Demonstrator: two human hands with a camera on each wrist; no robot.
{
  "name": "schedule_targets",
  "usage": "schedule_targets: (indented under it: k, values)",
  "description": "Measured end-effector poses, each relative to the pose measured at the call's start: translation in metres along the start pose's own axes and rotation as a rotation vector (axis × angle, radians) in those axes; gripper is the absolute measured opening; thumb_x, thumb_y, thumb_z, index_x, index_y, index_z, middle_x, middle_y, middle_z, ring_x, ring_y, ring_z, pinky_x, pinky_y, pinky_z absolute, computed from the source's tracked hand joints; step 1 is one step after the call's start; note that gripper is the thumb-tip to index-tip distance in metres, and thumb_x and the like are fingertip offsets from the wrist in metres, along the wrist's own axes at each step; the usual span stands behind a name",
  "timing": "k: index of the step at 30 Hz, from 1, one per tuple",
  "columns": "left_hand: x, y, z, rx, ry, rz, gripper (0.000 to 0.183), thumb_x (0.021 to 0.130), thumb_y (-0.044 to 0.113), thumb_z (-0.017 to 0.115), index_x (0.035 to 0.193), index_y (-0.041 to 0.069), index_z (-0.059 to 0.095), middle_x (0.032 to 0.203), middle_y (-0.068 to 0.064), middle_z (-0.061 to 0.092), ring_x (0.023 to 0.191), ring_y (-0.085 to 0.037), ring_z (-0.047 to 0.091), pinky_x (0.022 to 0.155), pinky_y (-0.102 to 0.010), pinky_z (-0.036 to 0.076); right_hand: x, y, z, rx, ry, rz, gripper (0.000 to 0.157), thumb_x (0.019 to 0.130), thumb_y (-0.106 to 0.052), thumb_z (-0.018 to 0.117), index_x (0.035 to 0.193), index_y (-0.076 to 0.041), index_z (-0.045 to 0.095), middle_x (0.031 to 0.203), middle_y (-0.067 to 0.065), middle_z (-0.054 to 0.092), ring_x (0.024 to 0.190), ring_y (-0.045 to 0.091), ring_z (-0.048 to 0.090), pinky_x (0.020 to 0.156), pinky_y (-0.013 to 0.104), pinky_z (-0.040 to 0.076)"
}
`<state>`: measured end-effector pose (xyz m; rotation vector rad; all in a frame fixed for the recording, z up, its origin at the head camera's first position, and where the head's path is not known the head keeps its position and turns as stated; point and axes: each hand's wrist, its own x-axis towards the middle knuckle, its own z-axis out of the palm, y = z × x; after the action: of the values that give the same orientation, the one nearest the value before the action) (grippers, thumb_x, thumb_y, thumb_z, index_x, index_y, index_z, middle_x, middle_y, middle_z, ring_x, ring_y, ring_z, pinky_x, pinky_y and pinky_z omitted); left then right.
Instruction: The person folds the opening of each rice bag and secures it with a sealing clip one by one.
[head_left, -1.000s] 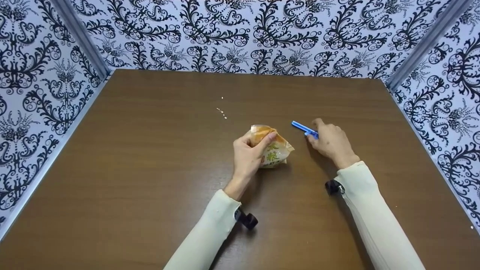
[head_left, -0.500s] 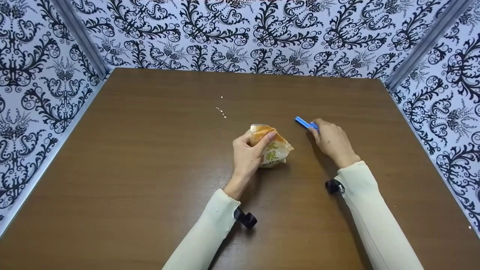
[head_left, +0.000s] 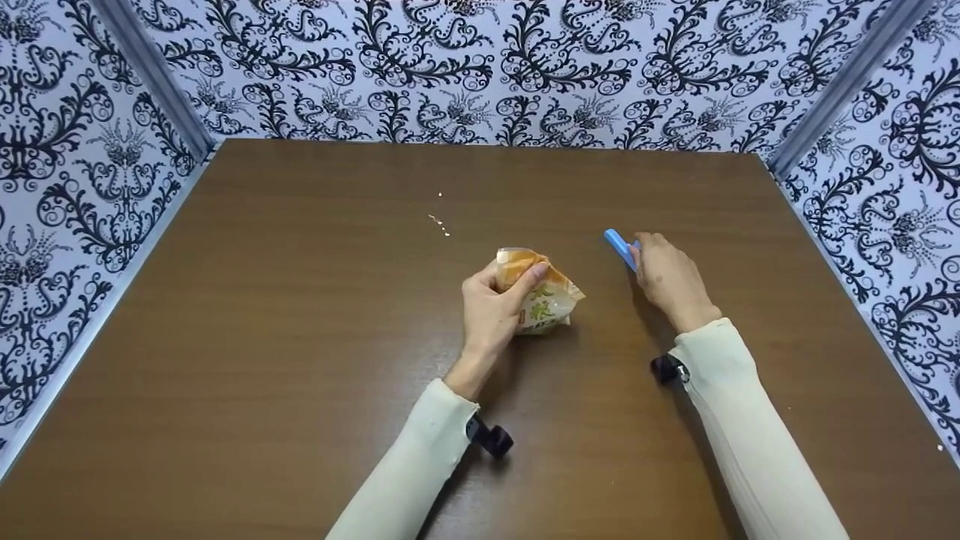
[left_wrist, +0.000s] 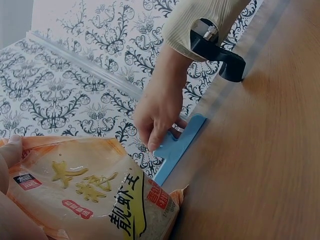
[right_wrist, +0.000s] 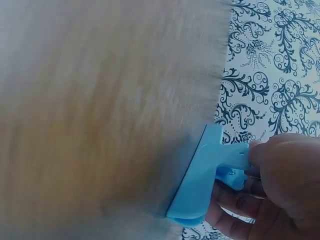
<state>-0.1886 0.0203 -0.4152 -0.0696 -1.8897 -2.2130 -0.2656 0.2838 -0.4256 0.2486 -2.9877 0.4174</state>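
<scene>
My left hand (head_left: 487, 307) grips the gathered top of an orange-and-cream plastic food bag (left_wrist: 95, 187) with printed characters, thumb across its front. The bag stands on the table under that hand, leaning slightly. To its right, my right hand (head_left: 671, 277) pinches a light blue bag clip (right_wrist: 197, 182) by its handle tabs, thumb on one side and fingers on the other. In the left wrist view the long bar of the clip points down toward the bag, apart from it. Whether the clip's jaws are parted is hard to tell.
A brown wooden table (head_left: 300, 315) lies under both hands. Small white crumbs (head_left: 439, 223) are scattered beyond the bag. Patterned walls (head_left: 427, 67) with grey metal corner strips enclose the back and sides.
My right hand has taken a firmer hold of the clip, lifting and turning it so its far end shifts right and points more away from me. The left hand and bag stay almost still.
</scene>
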Motion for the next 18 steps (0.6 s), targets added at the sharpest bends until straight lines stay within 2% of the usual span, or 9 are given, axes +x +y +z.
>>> schedule_targets:
  k: [8,18]
  values:
    - [-0.001,-0.001,-0.001,0.0,0.001,-0.003,0.021,0.089,0.017,0.083,0.101,0.001,0.078,0.089,-0.009,0.079,0.075,-0.008,0.07,0.069,-0.026,0.058,0.001,0.003,-0.001,0.031,0.004,0.01,0.043,0.112,-0.014,0.036,0.138,0.018,0.049,0.126,0.038,0.058,0.109,0.056,0.062,0.095,0.066,0.051]
    - [0.001,0.0,0.001,0.01,-0.002,0.007,0.02,0.089,0.016,0.084,0.101,0.0,0.079,0.088,-0.009,0.078,0.073,-0.008,0.069,0.066,-0.024,0.056,-0.003,0.012,-0.004,0.115,0.042,0.045,0.042,0.106,-0.013,0.053,0.136,0.017,0.054,0.131,0.038,0.06,0.112,0.055,0.061,0.097,0.065,0.05]
